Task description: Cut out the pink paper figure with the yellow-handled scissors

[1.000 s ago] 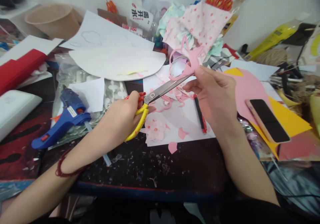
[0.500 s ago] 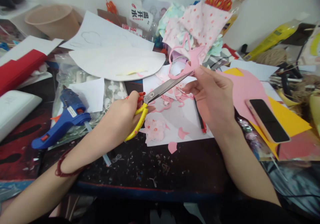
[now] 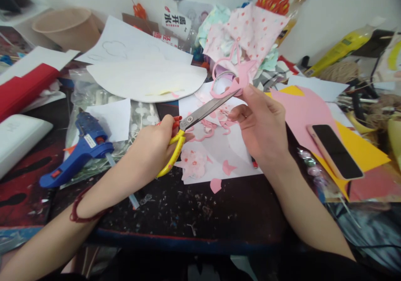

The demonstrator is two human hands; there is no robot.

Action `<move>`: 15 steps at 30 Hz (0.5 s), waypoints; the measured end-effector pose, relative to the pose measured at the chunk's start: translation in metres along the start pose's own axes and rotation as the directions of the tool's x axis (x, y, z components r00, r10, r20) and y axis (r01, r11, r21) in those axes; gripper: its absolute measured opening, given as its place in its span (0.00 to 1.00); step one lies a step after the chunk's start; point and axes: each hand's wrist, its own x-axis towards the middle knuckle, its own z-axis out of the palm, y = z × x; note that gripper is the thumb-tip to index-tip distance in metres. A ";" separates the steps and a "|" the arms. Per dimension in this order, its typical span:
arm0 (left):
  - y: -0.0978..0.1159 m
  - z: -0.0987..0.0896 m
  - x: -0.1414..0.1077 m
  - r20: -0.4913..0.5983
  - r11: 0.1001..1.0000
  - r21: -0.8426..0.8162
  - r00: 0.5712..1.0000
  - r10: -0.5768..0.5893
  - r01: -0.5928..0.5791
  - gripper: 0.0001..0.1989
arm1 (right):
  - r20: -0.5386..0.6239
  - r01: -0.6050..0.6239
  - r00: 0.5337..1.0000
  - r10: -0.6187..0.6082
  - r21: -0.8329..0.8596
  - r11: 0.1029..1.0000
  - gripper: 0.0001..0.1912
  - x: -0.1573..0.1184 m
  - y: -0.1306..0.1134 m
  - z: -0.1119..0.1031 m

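Yellow-handled scissors (image 3: 200, 114) are clenched in the left hand (image 3: 152, 147), with the steel blades nearly closed and aimed toward 1 o'clock. This grip keeps the blades raised clear of the table. The right hand (image 3: 261, 126) grasps a pink paper cut-out (image 3: 232, 84) between thumb and forefinger, close to the blade tips; the pinch holds the curled piece up off the work surface and steady against the steel. The cut-out sits at about 1 o'clock from the scissors, in front of a pink floral paper bundle (image 3: 244, 34). Below the hands, a white paper sheet (image 3: 242, 164) carries pink paper scraps (image 3: 208, 128), which keeps offcuts in one area. A blue hot glue gun (image 3: 84, 147) lies at 9 o'clock from the scissors, near the left hand. A smartphone (image 3: 335, 151) rests on yellow card (image 3: 366, 151) at 3 o'clock, outside the cutting area.
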 end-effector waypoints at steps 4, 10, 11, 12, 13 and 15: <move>0.003 -0.002 0.000 -0.006 1.000 0.005 1.000 -0.001 0.001 0.22 | -0.014 -0.011 1.000 0.010 -0.011 1.000 0.05 -0.002 0.001 0.001; 0.002 -0.001 -0.001 -0.015 1.000 -0.006 1.000 0.007 -0.007 0.22 | -0.042 -0.007 0.999 0.006 -0.025 1.000 0.05 -0.005 0.002 0.002; 0.002 -0.001 -0.001 -0.019 1.000 -0.009 1.000 0.016 -0.016 0.21 | -0.046 -0.007 0.999 0.005 -0.043 0.999 0.06 -0.005 0.002 0.003; 0.001 0.000 -0.001 -0.022 1.000 -0.011 0.999 0.025 -0.026 0.21 | -0.050 -0.008 0.999 0.005 -0.059 0.998 0.06 -0.005 0.002 0.003; 0.001 0.000 -0.001 -0.026 0.999 -0.011 0.999 0.033 -0.034 0.20 | -0.055 -0.009 0.998 0.005 -0.070 0.997 0.06 -0.006 0.002 0.003; 0.001 0.000 0.000 -0.031 0.999 -0.006 0.999 0.041 -0.041 0.20 | -0.059 -0.009 0.998 0.004 -0.075 0.997 0.06 -0.006 0.002 0.003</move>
